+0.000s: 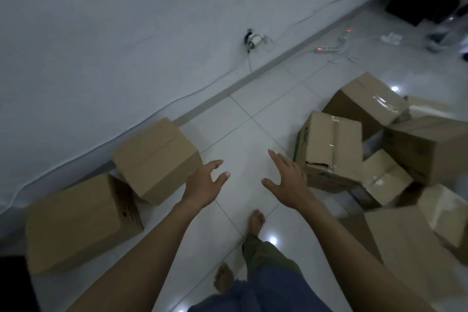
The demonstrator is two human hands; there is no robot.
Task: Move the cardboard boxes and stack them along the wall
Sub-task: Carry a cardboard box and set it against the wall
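Left hand (205,185) and right hand (288,182) held out, fingers spread wide, nothing gripped. Plain box (157,157) placed just left of left hand, by wall (101,45); taped box (331,149) just right of right hand.

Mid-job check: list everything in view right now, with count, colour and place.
wall boxes: two, brown, on the floor along the wall, left
piled boxes: at least six, brown, jumbled on the floor at right, nearest one torn
wall socket: one, white plugs in it, low on the wall
cable: one, white, trailing along the wall base
power strip: one, white, red light, floor by the skirting
floor: white tiles
wall: pale grey
left hand: open, empty, beside a wall box
right hand: open, empty, beside the torn box
feet: two, bare, on the tiles
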